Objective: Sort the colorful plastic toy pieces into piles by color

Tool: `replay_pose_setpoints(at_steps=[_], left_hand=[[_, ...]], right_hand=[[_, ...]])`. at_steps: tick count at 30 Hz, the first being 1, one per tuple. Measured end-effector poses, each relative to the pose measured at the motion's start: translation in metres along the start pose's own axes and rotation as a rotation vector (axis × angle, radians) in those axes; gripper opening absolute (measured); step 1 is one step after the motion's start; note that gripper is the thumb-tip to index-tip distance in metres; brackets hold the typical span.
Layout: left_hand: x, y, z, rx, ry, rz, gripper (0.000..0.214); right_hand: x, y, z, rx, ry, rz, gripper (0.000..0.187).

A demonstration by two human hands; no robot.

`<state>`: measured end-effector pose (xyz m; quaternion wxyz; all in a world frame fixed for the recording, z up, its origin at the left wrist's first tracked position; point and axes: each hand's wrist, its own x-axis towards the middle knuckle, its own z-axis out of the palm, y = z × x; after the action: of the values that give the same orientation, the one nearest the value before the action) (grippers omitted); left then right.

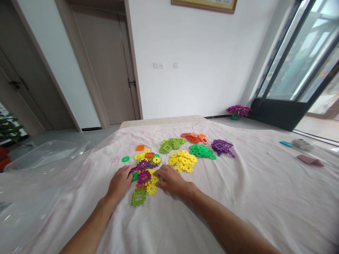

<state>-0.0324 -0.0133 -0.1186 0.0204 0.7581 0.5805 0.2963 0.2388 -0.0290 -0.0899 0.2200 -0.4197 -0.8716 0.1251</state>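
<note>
A mixed heap of coloured plastic snowflake pieces lies on a pale pink bedsheet. My left hand rests at the heap's left edge, fingers curled onto a purple piece. My right hand lies on the heap's right edge, fingertips pressing on yellow pieces. A light green square piece sits just in front of both hands. Behind the heap lie sorted piles: yellow, light green, orange, dark green and purple.
A clear plastic box stands at the bed's left side. At the far right of the sheet lie a teal object, a white object and a dark pink card. A flower pot stands on the floor by the glass door.
</note>
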Motion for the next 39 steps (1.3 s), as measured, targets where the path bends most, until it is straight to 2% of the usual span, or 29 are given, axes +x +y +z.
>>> replay_pose_setpoints(at_steps=[5, 8, 10, 12, 16, 21, 25, 29, 39], left_hand=[[0.0, -0.001, 0.0, 0.0, -0.013, -0.002, 0.037], [0.0, -0.002, 0.0, 0.001, -0.018, 0.004, 0.037], [0.0, -0.002, 0.0, 0.003, -0.023, 0.002, 0.038], [0.0, -0.001, -0.001, 0.001, -0.03, 0.003, 0.037], [0.001, -0.001, -0.002, -0.004, -0.037, 0.009, 0.037], [0.0, -0.001, -0.002, 0.001, -0.035, 0.001, 0.036], [0.0, 0.0, -0.002, 0.0, -0.033, 0.002, 0.036], [0.0, 0.0, -0.002, -0.002, -0.035, -0.007, 0.037], [-0.001, -0.001, -0.001, -0.003, -0.018, 0.009, 0.037]], right_hand=[[0.002, 0.002, 0.001, 0.097, 0.041, 0.101, 0.031], [0.002, 0.004, 0.002, 0.242, 0.074, 0.171, 0.015], [0.001, 0.007, 0.003, 0.345, 0.128, 0.187, 0.007], [0.002, 0.013, 0.001, 0.372, 0.229, 0.205, 0.006], [0.002, 0.035, -0.011, 0.267, 0.444, 0.287, 0.011], [-0.004, 0.069, -0.032, 0.091, 0.633, 0.456, 0.018], [-0.009, 0.082, -0.038, -0.021, 0.728, 0.447, 0.026], [-0.008, 0.066, -0.032, 0.005, 0.639, 0.292, 0.021], [-0.009, 0.003, -0.012, 0.03, 0.111, -0.142, 0.018]])
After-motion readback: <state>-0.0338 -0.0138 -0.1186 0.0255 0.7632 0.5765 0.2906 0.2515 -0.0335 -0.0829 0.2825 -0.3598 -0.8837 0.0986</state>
